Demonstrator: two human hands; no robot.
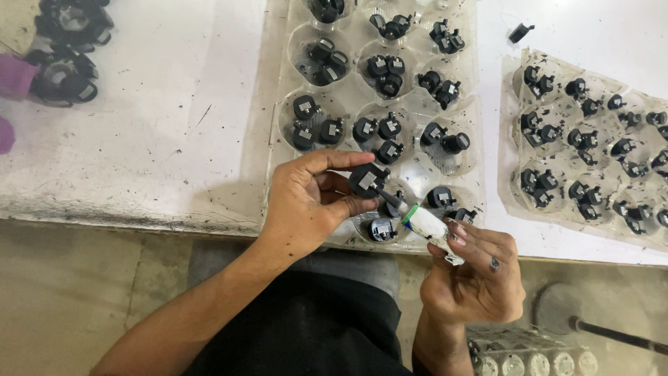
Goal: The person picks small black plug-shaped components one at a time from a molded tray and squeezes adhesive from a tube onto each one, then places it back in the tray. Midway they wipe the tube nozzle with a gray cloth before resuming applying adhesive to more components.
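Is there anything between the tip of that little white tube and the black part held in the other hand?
Nothing visible. The left hand holds the black part above the clear tray; the right hand holds the white tube, and its dark nozzle reaches straight to the part's underside, apparently touching.

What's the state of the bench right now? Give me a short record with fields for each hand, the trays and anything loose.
left hand: holds a small black round part between thumb and fingers, above the near tray
right hand: grips a small white tube with a green band, its dark nozzle touching the held part
near tray: clear plastic, round pockets, each with a few black parts
second tray: clear, to the right, also holding black parts
loose: one black piece on the white table
far left: black ring-shaped parts
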